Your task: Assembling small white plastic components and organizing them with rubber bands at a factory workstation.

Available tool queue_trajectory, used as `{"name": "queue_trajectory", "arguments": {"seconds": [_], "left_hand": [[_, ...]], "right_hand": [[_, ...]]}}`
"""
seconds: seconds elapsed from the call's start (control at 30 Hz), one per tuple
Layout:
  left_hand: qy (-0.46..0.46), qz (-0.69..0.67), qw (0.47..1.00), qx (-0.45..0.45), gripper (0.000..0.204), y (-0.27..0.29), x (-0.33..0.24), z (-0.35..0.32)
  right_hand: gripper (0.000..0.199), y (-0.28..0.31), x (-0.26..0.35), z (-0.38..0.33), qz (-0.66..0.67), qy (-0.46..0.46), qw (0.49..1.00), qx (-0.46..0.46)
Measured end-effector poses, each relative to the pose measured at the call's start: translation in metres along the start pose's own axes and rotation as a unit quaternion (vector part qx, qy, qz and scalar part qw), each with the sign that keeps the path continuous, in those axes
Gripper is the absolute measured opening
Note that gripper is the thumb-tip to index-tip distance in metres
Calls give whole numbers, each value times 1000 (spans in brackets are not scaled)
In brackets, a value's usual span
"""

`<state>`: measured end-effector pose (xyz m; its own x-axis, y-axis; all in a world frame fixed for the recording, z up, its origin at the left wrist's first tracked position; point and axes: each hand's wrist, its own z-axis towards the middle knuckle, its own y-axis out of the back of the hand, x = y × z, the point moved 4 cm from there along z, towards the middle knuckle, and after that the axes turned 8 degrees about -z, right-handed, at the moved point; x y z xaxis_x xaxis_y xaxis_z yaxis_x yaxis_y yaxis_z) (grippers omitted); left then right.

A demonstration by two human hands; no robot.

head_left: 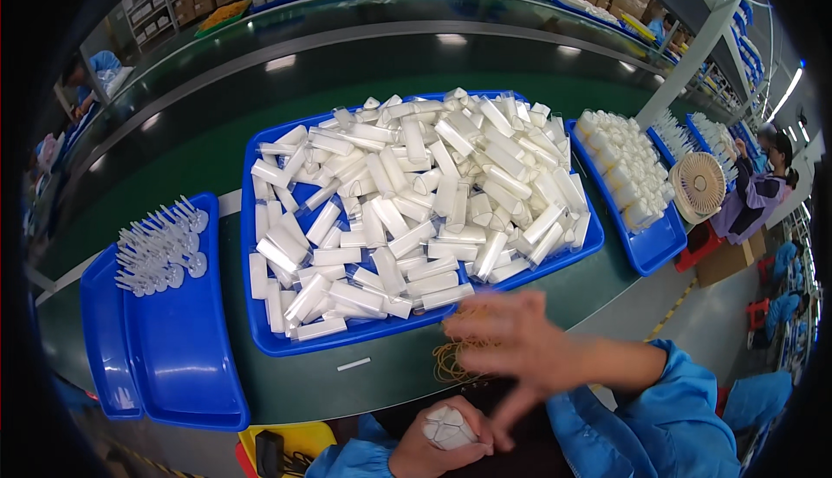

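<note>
Blue-sleeved forearms entering from the lower edge. Left hand point(438, 443) low and central, curled shut around a bundle of white tubes point(449, 426), tube ends facing up and packed into a rough circle just above the closed fingers point(477, 436). Right hand point(511, 344) raised above it, blurred by motion, palm tilted toward the left, fingers point(472, 326) spread and loose, gripping nothing that can be made out. Tangle of thin tan rubber bands point(451, 358) lying on the green bench directly beneath and just left of those spread fingertips, whether touched or not impossible to tell. Just beyond the fingertips, the near rim of a large blue plastic tray point(269, 344), heaped with smooth white tubes point(407, 209), flattened, with squared ends, lying at all angles. Well to the left of both hands, a stack of shallow glossy blue trays point(173, 365) holding a small cluster of white pronged plastic parts point(156, 248) at the far end. Off to the right of the fingers, another blue tray point(650, 248) with rows of upright white caps point(620, 166).
</note>
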<state>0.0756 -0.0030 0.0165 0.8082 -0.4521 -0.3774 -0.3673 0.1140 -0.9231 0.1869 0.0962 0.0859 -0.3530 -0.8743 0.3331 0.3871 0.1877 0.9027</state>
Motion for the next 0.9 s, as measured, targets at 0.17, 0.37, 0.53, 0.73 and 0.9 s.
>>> {"name": "queue_trajectory", "arguments": {"seconds": [0.17, 0.37, 0.53, 0.73, 0.9], "left_hand": [[-28, 17, 999, -34, 30, 0, -15, 3], [-81, 163, 977, -110, 28, 1, -38, 7], [-186, 238, 930, -209, 24, 14, -52, 4], [-305, 235, 902, -195, 33, -1, -71, 26], [-103, 68, 989, 79, 24, -5, -60, 29]], "right_hand": [[22, -12, -36, 0, -192, -55, 980, -22], [7, 6, -37, 10, -131, -113, 983, -64], [15, 25, -42, 28, -54, -126, 987, -81], [9, 34, -31, 43, 30, -66, 991, -114], [18, 10, -21, 38, 258, -6, 963, -76]]}}
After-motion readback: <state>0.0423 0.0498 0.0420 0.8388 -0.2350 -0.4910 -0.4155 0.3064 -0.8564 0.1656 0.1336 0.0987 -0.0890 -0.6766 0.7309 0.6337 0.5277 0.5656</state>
